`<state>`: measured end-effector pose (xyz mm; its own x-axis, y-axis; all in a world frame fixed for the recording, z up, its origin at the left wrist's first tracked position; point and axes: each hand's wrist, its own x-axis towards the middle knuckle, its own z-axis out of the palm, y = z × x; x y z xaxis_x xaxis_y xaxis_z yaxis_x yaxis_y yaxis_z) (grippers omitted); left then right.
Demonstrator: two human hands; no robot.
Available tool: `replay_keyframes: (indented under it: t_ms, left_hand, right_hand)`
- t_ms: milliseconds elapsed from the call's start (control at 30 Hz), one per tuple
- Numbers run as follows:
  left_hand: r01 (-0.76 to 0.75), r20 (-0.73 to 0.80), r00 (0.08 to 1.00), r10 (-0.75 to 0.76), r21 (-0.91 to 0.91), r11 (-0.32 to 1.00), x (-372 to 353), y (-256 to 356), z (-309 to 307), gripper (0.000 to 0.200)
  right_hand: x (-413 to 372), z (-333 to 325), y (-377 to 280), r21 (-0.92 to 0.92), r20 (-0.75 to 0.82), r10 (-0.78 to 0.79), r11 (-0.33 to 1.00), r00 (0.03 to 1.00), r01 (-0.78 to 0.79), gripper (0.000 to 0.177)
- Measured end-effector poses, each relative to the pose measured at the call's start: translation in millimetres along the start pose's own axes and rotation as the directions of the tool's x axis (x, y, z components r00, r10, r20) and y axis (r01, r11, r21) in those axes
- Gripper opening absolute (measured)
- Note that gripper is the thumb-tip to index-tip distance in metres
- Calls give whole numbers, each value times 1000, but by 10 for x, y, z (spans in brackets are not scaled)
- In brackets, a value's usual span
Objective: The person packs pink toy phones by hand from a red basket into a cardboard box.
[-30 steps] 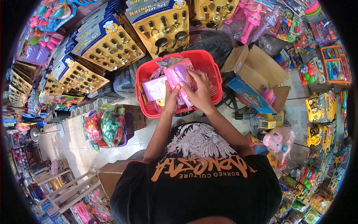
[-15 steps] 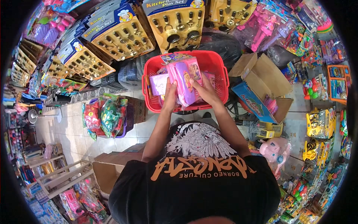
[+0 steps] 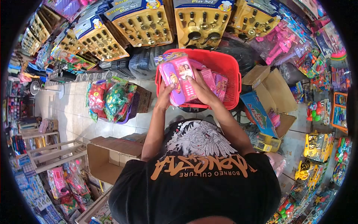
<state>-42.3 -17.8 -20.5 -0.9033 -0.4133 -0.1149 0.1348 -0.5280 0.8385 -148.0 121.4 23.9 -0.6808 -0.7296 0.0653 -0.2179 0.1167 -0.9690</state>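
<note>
Holding a pink toy pack (image 3: 179, 80) upright over the near-left corner of the red basket (image 3: 233, 80). Left hand (image 3: 164, 100) grips the pack's lower left edge; right hand (image 3: 201, 91) is clamped on its right side, fingers across the front. Hands are close together, with the pack between them. Red basket holds more pink packs (image 3: 219, 84). Purple basket (image 3: 131, 110) on the floor to the left carries bagged red and green toys (image 3: 108, 101). Open cardboard box (image 3: 268, 87) to the right; contents unclear.

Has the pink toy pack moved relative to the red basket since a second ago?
Yes. The pink toy pack has shifted from the middle of the red basket toward its left rim.
</note>
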Motion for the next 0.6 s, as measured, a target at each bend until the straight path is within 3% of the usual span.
replay_keyframes:
  t_ms: [100,133,167,200,233,300,367,567,600]
  left_hand:
    - [-28,5,1000,29,-102,994,-60,-26,-211,65]
    - [-38,-42,999,32,-162,986,-92,-39,-274,64]
    - [-51,-87,996,33,-223,974,-116,-47,-338,64]
    - [-67,-107,993,46,-205,976,-137,-51,-424,61]
    - [-78,-113,992,55,-211,974,-168,-11,-424,61]
    - [-101,-144,987,73,-196,975,-238,73,-447,60]
    - [-114,-158,984,83,-205,972,-284,49,-532,60]
    - [-123,-226,972,69,-233,965,-459,82,-610,61]
    - [-133,-222,972,78,-241,962,-477,84,-639,61]
  right_hand:
    - [214,-96,101,87,85,22,996,996,-30,52]
    - [292,-111,96,88,-4,4,996,1000,-3,49]
    - [347,-110,96,87,5,-1,996,1000,1,49]
    - [393,-107,104,-204,-97,72,975,993,-90,51]
    - [445,-113,121,-468,-213,106,862,971,-196,54]
    - [522,-68,401,-575,-262,48,795,964,-196,61]
    - [563,-59,490,-680,-171,211,681,962,-271,61]
    - [548,-35,465,-459,-159,166,860,973,-222,42]
    - [539,-29,420,-291,-216,134,937,967,-195,40]
